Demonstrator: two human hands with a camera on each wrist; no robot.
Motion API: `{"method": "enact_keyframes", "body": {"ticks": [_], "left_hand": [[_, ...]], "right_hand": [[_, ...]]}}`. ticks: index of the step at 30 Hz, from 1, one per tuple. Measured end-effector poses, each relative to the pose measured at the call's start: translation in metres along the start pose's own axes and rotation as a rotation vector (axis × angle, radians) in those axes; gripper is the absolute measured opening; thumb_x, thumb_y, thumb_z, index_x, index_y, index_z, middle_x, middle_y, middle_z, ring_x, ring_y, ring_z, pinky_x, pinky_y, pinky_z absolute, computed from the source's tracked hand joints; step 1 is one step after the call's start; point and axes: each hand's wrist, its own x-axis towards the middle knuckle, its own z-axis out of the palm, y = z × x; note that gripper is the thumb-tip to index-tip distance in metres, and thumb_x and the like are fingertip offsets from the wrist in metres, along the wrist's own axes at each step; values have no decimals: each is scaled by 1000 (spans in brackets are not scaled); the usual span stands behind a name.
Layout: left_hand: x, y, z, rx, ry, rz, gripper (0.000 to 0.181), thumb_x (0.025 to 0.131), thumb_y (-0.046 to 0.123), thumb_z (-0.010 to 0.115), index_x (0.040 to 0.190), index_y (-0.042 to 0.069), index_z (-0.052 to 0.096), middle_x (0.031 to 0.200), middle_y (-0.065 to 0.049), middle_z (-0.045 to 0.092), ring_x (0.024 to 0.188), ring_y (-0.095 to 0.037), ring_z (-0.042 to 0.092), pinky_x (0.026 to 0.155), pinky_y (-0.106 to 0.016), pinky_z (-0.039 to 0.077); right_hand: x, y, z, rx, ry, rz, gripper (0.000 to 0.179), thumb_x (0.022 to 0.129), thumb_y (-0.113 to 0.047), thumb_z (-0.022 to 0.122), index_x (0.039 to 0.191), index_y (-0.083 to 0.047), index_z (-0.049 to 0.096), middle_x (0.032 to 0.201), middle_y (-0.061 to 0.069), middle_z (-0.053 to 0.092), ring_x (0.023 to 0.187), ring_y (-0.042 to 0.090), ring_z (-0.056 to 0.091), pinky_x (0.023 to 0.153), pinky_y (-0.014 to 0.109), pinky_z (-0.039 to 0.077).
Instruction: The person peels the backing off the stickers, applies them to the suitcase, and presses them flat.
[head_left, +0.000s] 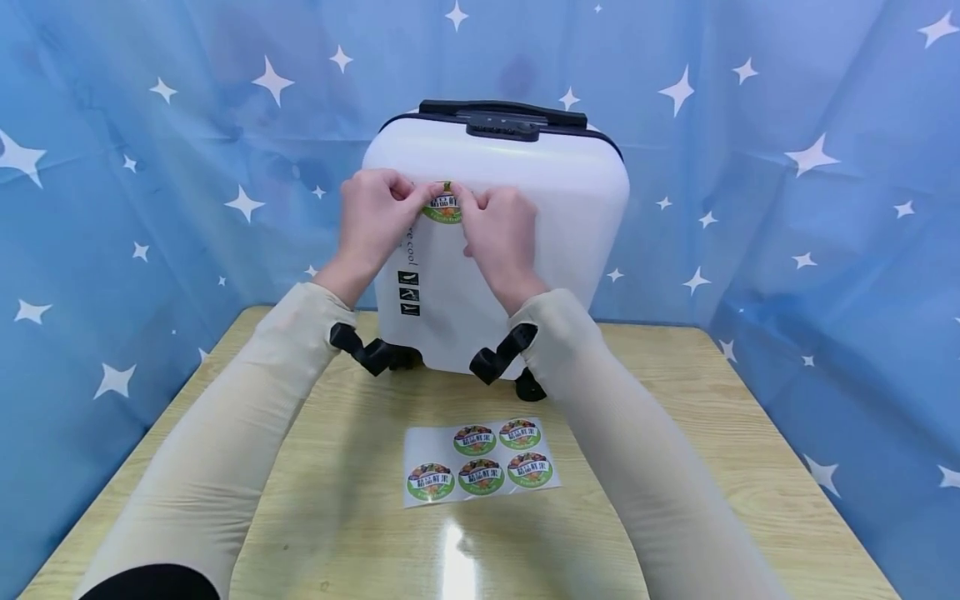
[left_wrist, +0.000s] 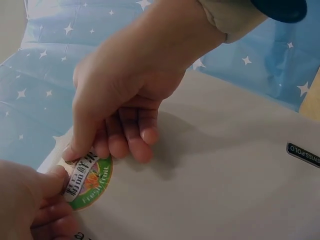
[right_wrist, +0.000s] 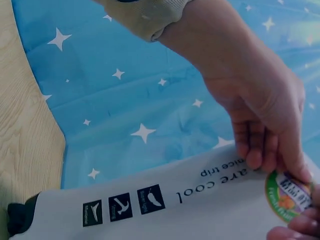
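A: How many hands are at work?
B: 2. The left hand [head_left: 378, 217] and the right hand [head_left: 502, 233] meet at 1 round sticker [head_left: 442, 213], each with 1 thumb pressed to its upper part.
A: Pinching it?
B: I can't tell. The other fingers are curled, but whether any get behind the sticker's edge isn't shown.
A: And where is it?
B: Against the upper front of 1 white suitcase [head_left: 577, 225], left of the middle, just above the printed word "cool". The suitcase stands upright on 1 wooden table [head_left: 337, 467].
A: Count its details.
B: 1 black handle [head_left: 502, 109] on top, 1 lock [head_left: 502, 128] below that, 3 dark pictograms [head_left: 408, 294] in a column, 2 wheels [head_left: 531, 387] in the head view, plus 1 "SWISSPOLO" label [left_wrist: 304, 154].
A: Other stickers?
B: 5 on 1 sheet [head_left: 429, 443] lying in front of the suitcase: 2 in the far row, 3 in the near row.
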Motion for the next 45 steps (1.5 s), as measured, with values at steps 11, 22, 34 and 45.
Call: {"method": "enact_keyframes", "body": {"ticks": [11,22,34,45], "left_hand": [[-8,-8,4,-34,-11,-7,37,80,41,71,70,5,70,66,-5,64,63,-13,51,52,-26,37],[-16,-13,6,-53,-17,-18,34,81,37,71,71,5,71,68,-6,66,65,-13,55,54,-25,40],[-7,-16,0,-84,48,-16,50,82,50,64,63,4,68,55,-6,58,55,-14,52,50,-26,37],[-11,-20,0,-81,13,-68,47,82,48,65,67,4,69,57,-8,58,59,-15,53,55,-26,42]], "right_hand": [[-7,10,5,-10,-17,-24,44,90,-42,56,69,-6,71,50,1,56,41,8,56,44,25,44],[-14,20,11,-11,-33,-40,44,91,-40,57,64,-6,68,49,2,54,42,8,56,45,25,45],[-5,7,9,37,-18,-22,52,91,-48,53,64,-6,69,54,4,59,41,11,57,45,26,46],[-8,14,6,130,8,53,46,90,-45,56,75,-6,73,57,5,60,44,14,58,48,24,49]]}}
